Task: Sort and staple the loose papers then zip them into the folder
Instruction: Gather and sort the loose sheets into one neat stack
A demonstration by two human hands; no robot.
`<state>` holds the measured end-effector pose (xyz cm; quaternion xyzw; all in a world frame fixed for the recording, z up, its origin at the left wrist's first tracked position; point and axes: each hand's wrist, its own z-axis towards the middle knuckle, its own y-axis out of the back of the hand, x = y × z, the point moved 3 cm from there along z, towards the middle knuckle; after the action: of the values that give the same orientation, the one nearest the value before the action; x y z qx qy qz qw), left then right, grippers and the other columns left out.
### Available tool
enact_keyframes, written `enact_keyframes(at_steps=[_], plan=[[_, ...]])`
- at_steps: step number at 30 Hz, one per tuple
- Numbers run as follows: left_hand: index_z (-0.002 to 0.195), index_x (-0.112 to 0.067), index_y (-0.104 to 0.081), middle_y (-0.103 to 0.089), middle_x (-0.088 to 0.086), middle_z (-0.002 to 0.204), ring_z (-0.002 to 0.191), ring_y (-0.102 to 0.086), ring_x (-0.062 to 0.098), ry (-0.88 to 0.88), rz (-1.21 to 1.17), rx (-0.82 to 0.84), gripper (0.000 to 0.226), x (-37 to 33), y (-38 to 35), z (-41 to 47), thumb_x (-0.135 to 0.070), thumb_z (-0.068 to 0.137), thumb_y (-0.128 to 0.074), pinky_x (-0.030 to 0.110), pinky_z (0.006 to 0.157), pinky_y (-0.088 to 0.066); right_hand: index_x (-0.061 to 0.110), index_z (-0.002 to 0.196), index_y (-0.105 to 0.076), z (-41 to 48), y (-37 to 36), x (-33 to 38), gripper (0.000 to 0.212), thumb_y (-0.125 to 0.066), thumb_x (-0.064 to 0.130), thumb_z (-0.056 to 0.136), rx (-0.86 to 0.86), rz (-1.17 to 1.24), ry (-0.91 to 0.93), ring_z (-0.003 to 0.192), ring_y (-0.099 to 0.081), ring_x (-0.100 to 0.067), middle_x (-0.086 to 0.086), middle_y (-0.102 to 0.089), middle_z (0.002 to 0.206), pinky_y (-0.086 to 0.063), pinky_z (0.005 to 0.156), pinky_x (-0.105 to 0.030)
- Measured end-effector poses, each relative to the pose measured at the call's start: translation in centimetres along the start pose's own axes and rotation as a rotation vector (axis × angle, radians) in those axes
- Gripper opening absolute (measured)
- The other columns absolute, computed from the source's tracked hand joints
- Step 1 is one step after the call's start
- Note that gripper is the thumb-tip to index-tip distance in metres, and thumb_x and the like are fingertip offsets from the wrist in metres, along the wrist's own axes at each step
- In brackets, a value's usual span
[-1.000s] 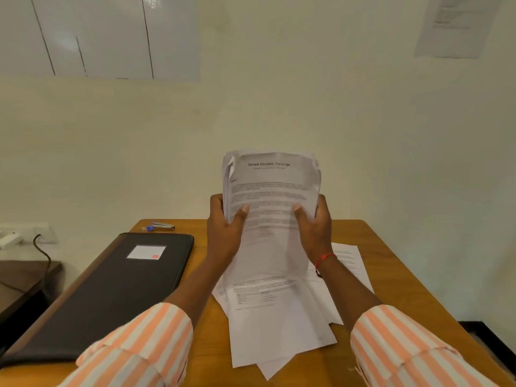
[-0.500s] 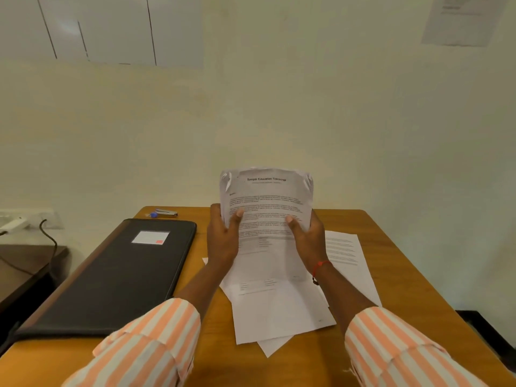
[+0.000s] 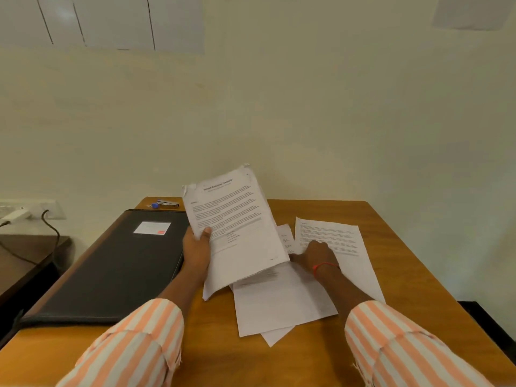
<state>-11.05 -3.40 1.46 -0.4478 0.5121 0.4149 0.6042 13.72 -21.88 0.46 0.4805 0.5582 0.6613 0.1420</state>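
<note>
Our right hand [image 3: 318,254] has left the stack [image 3: 237,219] and dropped onto the loose sheets [image 3: 282,303]. Its fingers are bent on a page, but we cannot tell whether they pinch it. Our left hand [image 3: 196,247] now clamps the stack alone, thumb in front, so we judge sorting continues, with the closed folder [image 3: 111,269] just left of those fingers.
</note>
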Motion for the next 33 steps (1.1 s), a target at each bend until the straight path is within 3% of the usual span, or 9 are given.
enact_keyframes(at_steps=[3, 8, 11, 14, 17, 20, 24, 33], plan=[[0.131, -0.014, -0.057, -0.070, 0.002, 0.121, 0.105, -0.070, 0.021, 0.035, -0.026, 0.030, 0.025, 1.2, 0.3, -0.3, -0.017, 0.106, -0.054, 0.034, 0.076, -0.058, 0.016, 0.110, -0.066, -0.1, -0.6, 0.7, 0.063, -0.083, 0.057, 0.065, 0.002, -0.026, 0.018, 0.096, -0.067, -0.026, -0.007, -0.071, 0.107, -0.057, 0.083, -0.037], [0.131, -0.015, -0.057, -0.071, 0.003, 0.121, 0.105, -0.071, 0.024, 0.067, -0.041, 0.042, 0.026, 1.8, 0.5, -0.3, -0.019, 0.106, -0.054, 0.034, 0.073, -0.059, 0.015, 0.107, -0.062, 0.5, -0.8, 1.3, 0.047, -0.083, 0.040, 0.072, 0.050, 0.008, -0.002, 0.098, -0.066, -0.026, -0.006, -0.069, 0.105, -0.055, 0.084, -0.037], [0.129, -0.019, -0.058, -0.072, 0.000, 0.119, 0.104, -0.073, 0.023, 0.068, -0.040, 0.073, 0.024, 1.9, 0.4, -0.3, -0.022, 0.106, -0.054, 0.033, 0.072, -0.059, 0.014, 0.091, -0.060, 1.3, -0.9, 0.8, 0.032, -0.081, 0.033, 0.075, 0.039, 0.080, -0.020, 0.085, -0.063, -0.023, -0.006, -0.066, 0.091, -0.049, 0.069, -0.029], [0.128, -0.022, -0.059, -0.074, -0.001, 0.118, 0.102, -0.074, 0.022, 0.076, -0.045, 0.126, 0.023, 1.8, 0.3, -0.6, -0.022, 0.106, -0.054, 0.036, 0.074, -0.061, 0.017, 0.074, -0.044, 1.6, 0.3, 0.4, 0.028, -0.069, 0.020, 0.088, -0.111, 0.396, 0.049, 0.072, -0.046, -0.020, 0.002, -0.047, 0.073, -0.031, 0.055, -0.026], [0.126, -0.022, -0.061, -0.076, -0.001, 0.114, 0.098, -0.076, 0.023, 0.096, -0.072, 0.153, 0.021, 1.7, 0.3, -0.8, -0.021, 0.106, -0.054, 0.038, 0.072, -0.062, 0.011, 0.091, -0.053, 1.6, 2.5, -0.7, 0.014, -0.064, 0.020, 0.094, -0.296, 0.783, 0.063, 0.086, -0.054, -0.023, -0.001, -0.058, 0.091, -0.038, 0.065, -0.029], [0.126, -0.022, -0.061, -0.076, 0.001, 0.114, 0.097, -0.076, 0.026, 0.111, -0.085, 0.150, 0.022, 1.9, 0.5, -0.6, -0.023, 0.105, -0.055, 0.040, 0.071, -0.061, 0.009, 0.108, -0.059, 1.8, 4.1, -1.6, 0.019, -0.064, 0.022, 0.095, -0.340, 0.973, 0.073, 0.100, -0.062, -0.024, -0.006, -0.066, 0.111, -0.046, 0.069, -0.027], [0.127, -0.021, -0.059, -0.075, 0.001, 0.114, 0.095, -0.076, 0.028, 0.122, -0.074, 0.155, 0.023, 1.8, 0.5, -0.6, -0.023, 0.105, -0.055, 0.033, 0.062, -0.059, 0.010, 0.112, -0.060, 1.8, 4.7, -2.9, 0.021, -0.066, 0.022, 0.095, -0.346, 1.045, 0.104, 0.104, -0.065, -0.022, -0.005, -0.068, 0.113, -0.052, 0.075, -0.026], [0.129, -0.020, -0.059, -0.076, 0.002, 0.115, 0.094, -0.077, 0.026, 0.103, -0.074, 0.197, 0.025, 1.9, 0.4, -0.6, -0.025, 0.105, -0.055, 0.035, 0.064, -0.060, 0.013, 0.113, -0.060, 1.5, 4.2, -3.9, 0.023, -0.068, 0.023, 0.094, -0.332, 1.075, 0.093, 0.105, -0.067, -0.022, -0.004, -0.070, 0.115, -0.057, 0.089, -0.039]])
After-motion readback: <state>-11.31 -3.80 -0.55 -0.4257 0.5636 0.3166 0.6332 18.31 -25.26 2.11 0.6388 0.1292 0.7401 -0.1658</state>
